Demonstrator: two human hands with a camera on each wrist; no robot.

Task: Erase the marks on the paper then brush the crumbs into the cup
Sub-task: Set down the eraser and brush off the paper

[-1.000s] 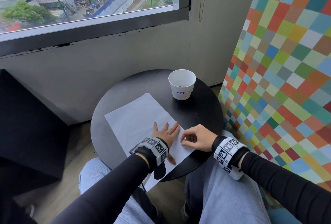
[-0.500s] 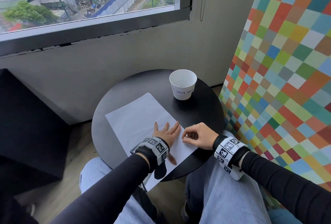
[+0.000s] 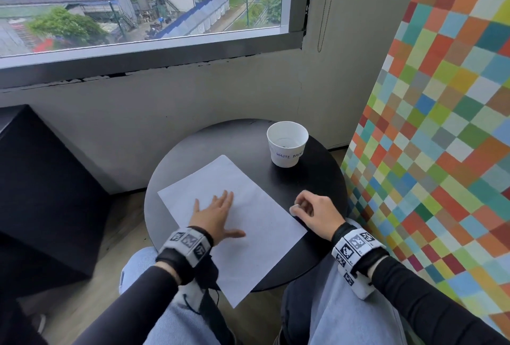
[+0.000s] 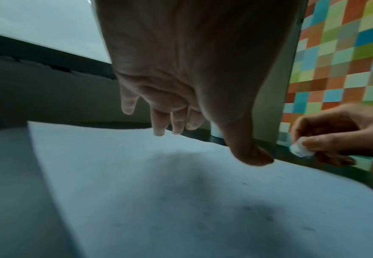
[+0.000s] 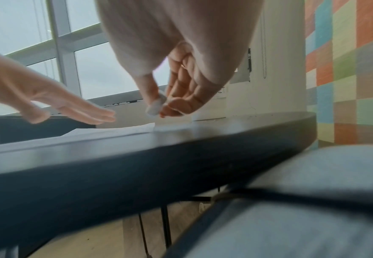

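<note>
We note the paper [image 3: 237, 223] lying slantwise on the round black desk [image 3: 193, 157], its near corner overhanging the desk edge toward the lap. Left hand [image 3: 214, 216] is spread flat, fingers straight, low over the left half of the sheet; whether it presses or just clears the paper we cannot tell. Right hand [image 3: 314, 213] is just off the sheet's right edge, over bare desk, thumb and curled fingers pinching a small white eraser [image 4: 301, 149]. The cup [image 3: 287, 143], marked as a waste basket, stands upright at the far right of the desk, well apart from both hands. From the left wrist view we see only a few faint dark specks on the sheet; marks or crumbs, we cannot say. Our judgement: erasing looks about finished and the brushing is at hand. To do it well, we would pin the sheet with one hand, sweep with the flat of the other in short strokes toward one edge, gather the crumbs there, then bring the cup rim below that edge rather than chase them across the desk.
</note>
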